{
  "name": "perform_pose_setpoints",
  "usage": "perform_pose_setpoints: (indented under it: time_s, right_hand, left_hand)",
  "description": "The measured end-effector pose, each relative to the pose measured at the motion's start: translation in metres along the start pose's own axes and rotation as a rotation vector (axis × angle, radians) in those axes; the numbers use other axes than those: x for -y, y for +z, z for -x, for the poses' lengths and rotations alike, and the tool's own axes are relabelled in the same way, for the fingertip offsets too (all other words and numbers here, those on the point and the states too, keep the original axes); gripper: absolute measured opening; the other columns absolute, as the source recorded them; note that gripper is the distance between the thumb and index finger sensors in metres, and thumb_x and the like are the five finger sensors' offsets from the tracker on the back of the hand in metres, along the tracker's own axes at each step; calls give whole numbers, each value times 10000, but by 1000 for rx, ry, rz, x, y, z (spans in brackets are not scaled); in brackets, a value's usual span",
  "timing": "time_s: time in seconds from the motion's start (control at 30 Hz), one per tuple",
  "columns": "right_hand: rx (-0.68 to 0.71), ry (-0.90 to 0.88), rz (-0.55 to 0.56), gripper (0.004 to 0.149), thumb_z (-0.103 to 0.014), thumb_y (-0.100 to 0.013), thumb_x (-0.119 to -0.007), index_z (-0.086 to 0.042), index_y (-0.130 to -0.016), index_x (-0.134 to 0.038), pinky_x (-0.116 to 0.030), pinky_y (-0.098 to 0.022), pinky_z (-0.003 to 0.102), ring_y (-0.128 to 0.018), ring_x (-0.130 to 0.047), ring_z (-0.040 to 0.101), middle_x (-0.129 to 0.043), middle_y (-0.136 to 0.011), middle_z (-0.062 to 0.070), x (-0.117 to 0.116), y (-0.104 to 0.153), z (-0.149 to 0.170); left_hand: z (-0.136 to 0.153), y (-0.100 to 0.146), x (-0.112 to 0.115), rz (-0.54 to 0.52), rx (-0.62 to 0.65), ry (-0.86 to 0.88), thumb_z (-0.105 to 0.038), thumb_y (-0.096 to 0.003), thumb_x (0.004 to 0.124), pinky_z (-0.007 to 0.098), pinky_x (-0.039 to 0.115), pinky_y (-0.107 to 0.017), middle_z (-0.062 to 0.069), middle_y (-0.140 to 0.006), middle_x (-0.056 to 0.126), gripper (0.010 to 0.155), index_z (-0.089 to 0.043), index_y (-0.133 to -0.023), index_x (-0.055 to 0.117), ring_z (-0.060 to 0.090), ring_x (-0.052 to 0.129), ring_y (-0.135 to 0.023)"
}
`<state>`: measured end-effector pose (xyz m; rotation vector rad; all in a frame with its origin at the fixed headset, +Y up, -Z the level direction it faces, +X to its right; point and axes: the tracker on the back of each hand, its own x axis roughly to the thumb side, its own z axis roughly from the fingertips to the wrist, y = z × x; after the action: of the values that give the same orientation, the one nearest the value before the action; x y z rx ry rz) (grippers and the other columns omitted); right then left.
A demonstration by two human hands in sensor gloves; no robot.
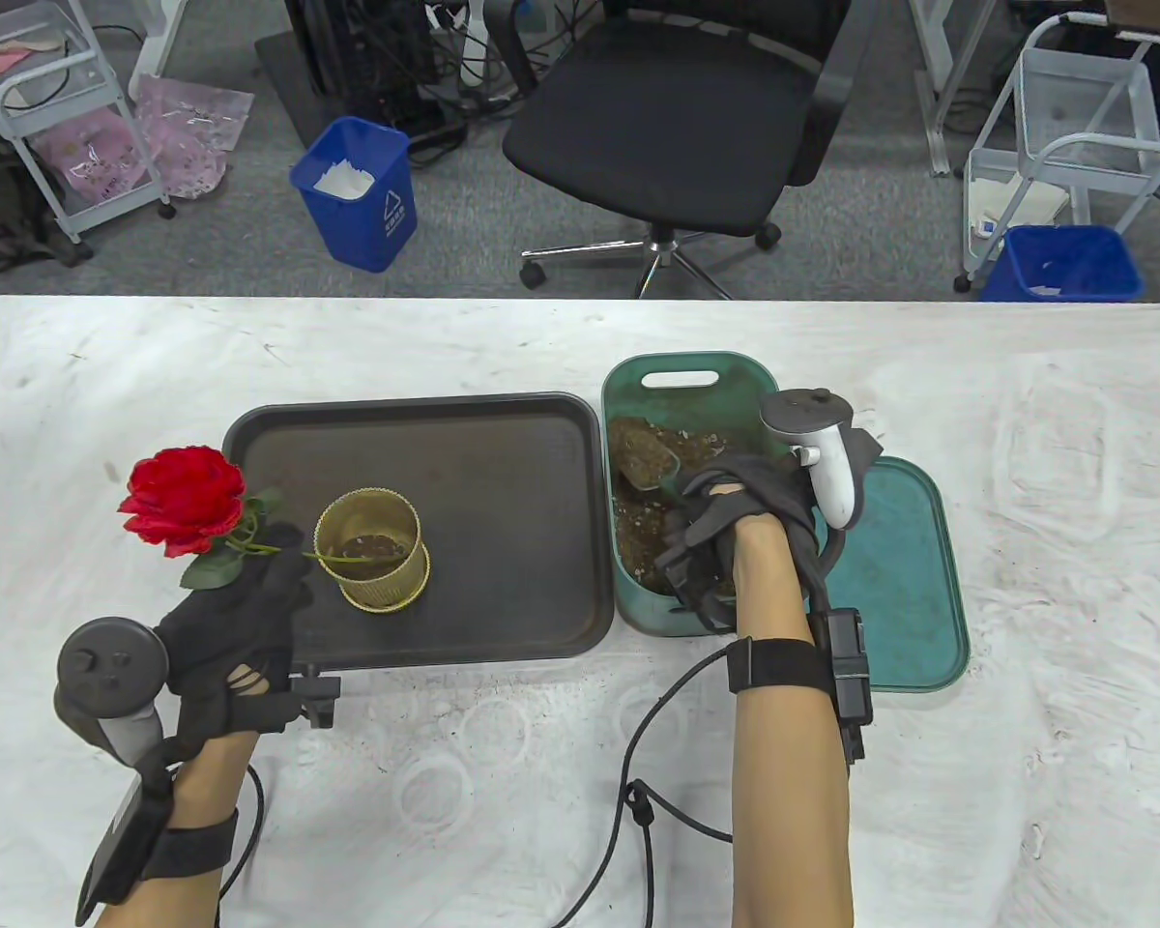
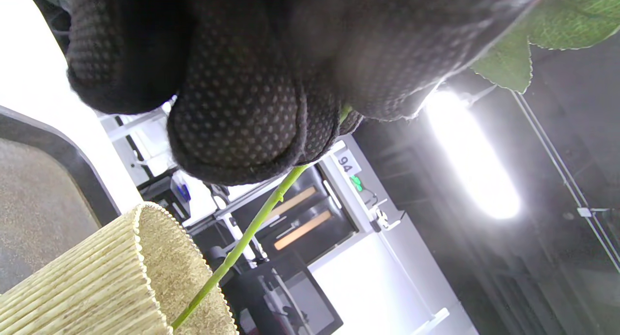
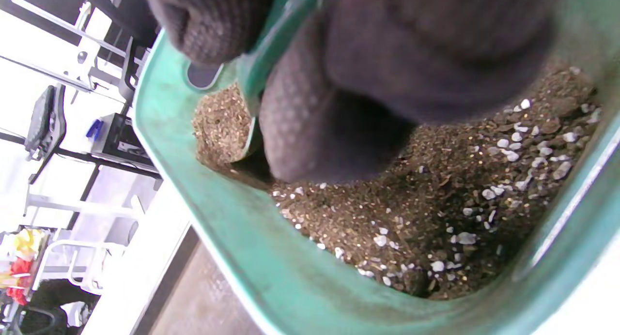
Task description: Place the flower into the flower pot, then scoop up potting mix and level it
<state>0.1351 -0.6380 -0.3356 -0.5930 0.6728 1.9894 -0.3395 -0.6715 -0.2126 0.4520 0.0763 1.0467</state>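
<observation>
A red rose (image 1: 182, 497) leans out to the left of the gold ribbed flower pot (image 1: 370, 548), its green stem (image 2: 242, 240) running down over the rim into the pot (image 2: 97, 281). My left hand (image 1: 251, 599) pinches the stem just left of the pot. A little dark mix lies in the pot's bottom. My right hand (image 1: 725, 532) is inside the green bin (image 1: 677, 372) of potting mix (image 3: 436, 219), gripping the handle of a green scoop (image 1: 650, 462) heaped with mix (image 3: 220, 127).
The pot stands on a dark tray (image 1: 503, 454) left of the bin. The bin's green lid (image 1: 904, 580) lies flat to the right. Cables trail over the white table (image 1: 1025, 773) near the front edge. An office chair (image 1: 677, 126) stands beyond the table.
</observation>
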Motion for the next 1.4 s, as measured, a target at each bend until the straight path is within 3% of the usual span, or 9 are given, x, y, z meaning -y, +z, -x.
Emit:
perform_pose_setpoints:
  time_s: [0.37,0.57,0.77,0.97,1.17,1.4]
  right_hand:
    - [60,-76,56,527,-288,-405,-699,-15,-856,-706,-935,-116,330,-266,-1062,275,-959,-615,169,21,37,-2]
    - [127,-51,33,526,-291,-407,-701,-15,-855,-709,-934,-112,329,-262,-1062,275,-961,-611,170,17,58,-13]
    - [211,7,-67,525,-296,-411,-703,-14,-854,-710,-935,-112,325,-260,-1063,273,-962,-613,169,-15,70,-34]
    - [275,90,-194,524,-300,-415,-704,-17,-855,-708,-936,-112,323,-262,-1064,272,-962,-614,170,-70,69,-60]
    - [280,181,-300,524,-303,-417,-705,-19,-858,-707,-936,-117,324,-267,-1063,274,-960,-619,168,-130,52,-71]
    - [269,295,-282,520,-309,-425,-718,-25,-860,-709,-937,-122,325,-272,-1065,276,-961,-624,171,-171,37,-75]
  left_hand:
    - [0,0,-1,-4,-13,7,-424,-413,908,374,952,-354,21,-672,1028,429,-209,-782,944,173,1133,-345]
    - [-1,0,-1,-3,-10,5,-423,-413,908,374,951,-353,24,-673,1027,430,-208,-783,943,173,1133,-346]
    - [0,0,-1,-1,-12,8,-423,-414,907,376,951,-353,21,-673,1027,429,-207,-783,943,174,1133,-345]
    - [0,-1,-1,-4,-14,8,-424,-414,906,375,951,-353,22,-673,1028,429,-208,-783,943,173,1134,-345]
    - [-1,-1,-1,-5,-17,9,-424,-415,905,375,951,-354,23,-674,1027,430,-208,-784,941,174,1133,-346]
    - [-1,-1,-1,0,-11,8,-425,-414,905,375,951,-353,22,-674,1026,429,-210,-783,942,174,1133,-346]
